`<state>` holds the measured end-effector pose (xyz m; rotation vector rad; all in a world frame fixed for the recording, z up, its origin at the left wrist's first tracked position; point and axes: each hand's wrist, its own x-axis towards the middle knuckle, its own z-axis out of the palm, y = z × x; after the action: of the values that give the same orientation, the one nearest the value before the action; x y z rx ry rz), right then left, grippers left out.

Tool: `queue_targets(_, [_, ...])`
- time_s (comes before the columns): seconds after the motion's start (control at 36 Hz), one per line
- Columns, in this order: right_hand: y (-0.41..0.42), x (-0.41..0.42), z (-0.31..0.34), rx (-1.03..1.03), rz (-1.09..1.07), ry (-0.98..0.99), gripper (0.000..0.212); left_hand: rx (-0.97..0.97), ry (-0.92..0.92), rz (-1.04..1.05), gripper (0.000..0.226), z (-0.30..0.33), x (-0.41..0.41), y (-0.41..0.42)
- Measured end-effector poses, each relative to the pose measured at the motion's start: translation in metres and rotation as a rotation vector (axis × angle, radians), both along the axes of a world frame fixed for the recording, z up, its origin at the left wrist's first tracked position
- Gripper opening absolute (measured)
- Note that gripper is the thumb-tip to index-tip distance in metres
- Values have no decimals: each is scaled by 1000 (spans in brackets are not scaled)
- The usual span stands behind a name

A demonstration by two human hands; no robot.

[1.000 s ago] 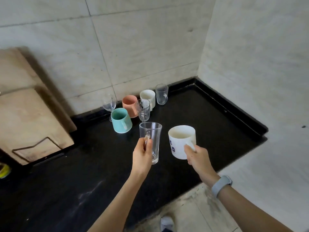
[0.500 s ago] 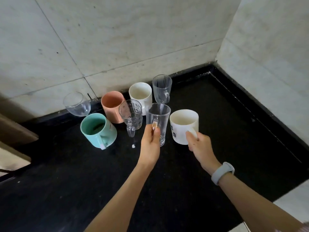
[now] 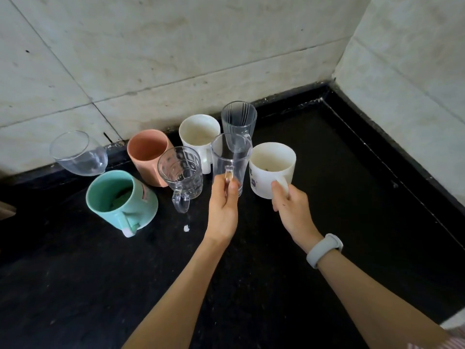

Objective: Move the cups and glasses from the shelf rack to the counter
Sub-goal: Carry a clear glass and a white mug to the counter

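Note:
My left hand (image 3: 222,205) grips the handle of a tall clear glass mug (image 3: 231,159), which stands low at the black counter (image 3: 327,172). My right hand (image 3: 292,210) holds the handle of a white printed mug (image 3: 270,170) just right of it. Behind and to the left stand a patterned glass mug (image 3: 182,175), a teal mug (image 3: 118,200), a pink cup (image 3: 148,154), a plain white cup (image 3: 198,134), a ribbed glass (image 3: 239,117) and a wine glass (image 3: 78,153). I cannot tell whether the two held mugs touch the counter.
Tiled walls meet in a corner at the back right, with a raised black rim (image 3: 377,157) along the counter's edge. A small white fleck (image 3: 186,228) lies on the counter near my left wrist. A pale watch (image 3: 323,250) is on my right wrist.
Both hands have carried the glass mug and the white mug forward and down beside the group of cups. The view has closed in on the back corner.

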<state>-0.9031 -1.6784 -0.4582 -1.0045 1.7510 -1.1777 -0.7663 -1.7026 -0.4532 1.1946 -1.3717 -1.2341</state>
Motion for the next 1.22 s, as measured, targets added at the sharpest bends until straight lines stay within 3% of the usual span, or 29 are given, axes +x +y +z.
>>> queue_targets(0.22, [-6, -3, -16, 65, -5, 74, 29, -11, -61, -40, 16, -13, 1, -3])
queue_targets(0.44, [-19, 1, -17, 98, 12, 98, 37, -38, -195, -17, 23, -18, 1, -15])
queue_targets(0.81, [-19, 0, -5, 193, 82, 266, 33, -24, -393, 87, 27, -11, -9, -13])
queue_targets(0.92, [-6, 2, 3, 104, 29, 300, 25, 27, -451, 87, 40, -6, 0, -1])
queue_targets(1.06, [24, 24, 29, -41, -31, 449, 37, -59, -617, 56, 42, 16, 25, 31])
queue_targets(1.22, [48, 87, 67, -193, 304, 587, 33, -155, -940, 118, 37, 52, 107, 81])
